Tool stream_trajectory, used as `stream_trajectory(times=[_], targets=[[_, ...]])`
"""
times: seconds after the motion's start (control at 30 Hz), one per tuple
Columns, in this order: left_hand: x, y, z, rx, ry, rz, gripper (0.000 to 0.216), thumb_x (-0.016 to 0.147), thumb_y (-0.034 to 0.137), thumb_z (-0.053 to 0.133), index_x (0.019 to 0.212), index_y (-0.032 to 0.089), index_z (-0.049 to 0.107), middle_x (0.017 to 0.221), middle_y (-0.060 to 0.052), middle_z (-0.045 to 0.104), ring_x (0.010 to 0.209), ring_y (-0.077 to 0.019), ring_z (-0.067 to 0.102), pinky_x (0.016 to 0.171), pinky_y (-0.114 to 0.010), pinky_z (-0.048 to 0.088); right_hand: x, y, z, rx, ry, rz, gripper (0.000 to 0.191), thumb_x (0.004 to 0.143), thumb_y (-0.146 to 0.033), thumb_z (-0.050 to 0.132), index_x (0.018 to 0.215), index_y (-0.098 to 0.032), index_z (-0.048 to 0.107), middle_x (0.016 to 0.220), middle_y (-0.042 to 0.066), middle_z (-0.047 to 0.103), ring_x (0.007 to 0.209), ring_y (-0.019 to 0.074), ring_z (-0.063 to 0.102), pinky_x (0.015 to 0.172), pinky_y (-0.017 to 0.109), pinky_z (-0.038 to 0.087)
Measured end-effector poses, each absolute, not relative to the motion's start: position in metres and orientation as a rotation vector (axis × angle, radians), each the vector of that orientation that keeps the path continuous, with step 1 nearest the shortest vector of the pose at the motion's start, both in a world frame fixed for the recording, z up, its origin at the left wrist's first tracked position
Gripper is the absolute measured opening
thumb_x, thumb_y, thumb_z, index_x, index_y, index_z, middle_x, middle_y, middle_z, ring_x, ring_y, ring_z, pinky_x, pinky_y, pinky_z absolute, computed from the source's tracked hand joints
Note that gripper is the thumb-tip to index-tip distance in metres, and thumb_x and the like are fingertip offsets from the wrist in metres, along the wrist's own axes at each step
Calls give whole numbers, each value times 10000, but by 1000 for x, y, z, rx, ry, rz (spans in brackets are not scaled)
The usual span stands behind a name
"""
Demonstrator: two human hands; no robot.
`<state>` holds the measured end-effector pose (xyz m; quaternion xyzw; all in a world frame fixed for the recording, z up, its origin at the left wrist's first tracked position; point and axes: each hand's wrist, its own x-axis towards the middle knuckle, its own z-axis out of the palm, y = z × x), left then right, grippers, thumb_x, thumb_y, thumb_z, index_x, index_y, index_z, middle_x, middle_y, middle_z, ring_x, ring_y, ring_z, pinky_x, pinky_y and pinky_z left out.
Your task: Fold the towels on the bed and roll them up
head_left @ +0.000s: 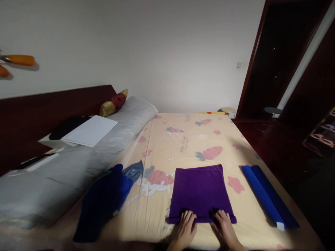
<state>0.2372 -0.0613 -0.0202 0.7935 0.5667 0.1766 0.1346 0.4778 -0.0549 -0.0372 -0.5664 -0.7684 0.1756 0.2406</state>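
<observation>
A purple towel (199, 191), folded into a rough square, lies flat on the bed. Its near edge is turned up into a thin roll. My left hand (185, 227) has its fingers curled over the left part of that roll. On the right part, my right hand (224, 226) grips in the same way, with the fingertips partly hidden in shadow. Two blue rolled towels (264, 195) lie side by side to the right, one with a white tag. To the left is a crumpled heap of dark blue cloth (104, 198).
The bed has a cream sheet (183, 143) with carrot and flower prints. Along its left side runs a long grey bolster (78, 167), with a white flat box (90, 130) and a red-and-gold cushion (114, 103) by the headboard. Stools (228, 110) stand past the far edge.
</observation>
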Motion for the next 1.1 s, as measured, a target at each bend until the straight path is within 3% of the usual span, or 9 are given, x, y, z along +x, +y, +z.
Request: stream_trajectory(times=[0.3, 0.4, 0.57, 0.77, 0.97, 1.1], targets=[[219, -51, -23, 2394, 1641, 473, 211, 922, 276, 452, 1055, 304, 614, 1071, 2, 685, 1115, -188, 603, 985, -329, 492, 493, -49, -26, -1562, -2113, 609, 252, 953, -397, 402, 982, -269, 617, 1005, 31, 651, 961, 202, 566, 928, 380, 379], [212, -44, -22, 2418, 1669, 468, 235, 946, 271, 404, 1050, 282, 615, 1010, -1, 690, 1054, -174, 622, 971, -325, 488, 497, -41, -29, -1594, -2086, 470, 199, 938, -309, 433, 1021, -268, 609, 999, 27, 655, 925, 196, 571, 867, 349, 396], [176, -43, -30, 2495, 2006, 527, 291, 941, 209, 413, 1124, 281, 628, 1105, -8, 686, 1049, -179, 615, 945, -353, 464, 517, -41, -49, -1673, -2032, 136, 173, 924, -259, 461, 981, -279, 623, 974, 24, 635, 915, 208, 550, 828, 360, 385], [171, -51, -45, 2453, 2294, 493, 331, 873, 140, 515, 1115, 309, 664, 1044, -12, 694, 1001, -189, 622, 892, -351, 466, 501, -54, -68, -1664, -2051, -80, 470, 799, -39, 391, 1170, -256, 581, 1036, 50, 640, 949, 228, 534, 845, 374, 376], [260, -52, -56, 2459, 2132, 724, 291, 890, 187, 502, 1136, 278, 627, 1031, -8, 686, 967, -181, 639, 860, -305, 511, 433, -56, -47, -1635, -1982, 29, 214, 883, -235, 482, 1055, -271, 605, 1039, 44, 645, 910, 229, 537, 796, 371, 371], [270, -52, -50, 2441, 2044, 678, 226, 900, 195, 491, 1054, 283, 631, 979, -4, 675, 943, -198, 639, 840, -331, 517, 448, -52, -44, -1686, -1944, 86, 191, 886, -254, 493, 1024, -284, 623, 1025, 44, 645, 912, 235, 544, 794, 382, 366]])
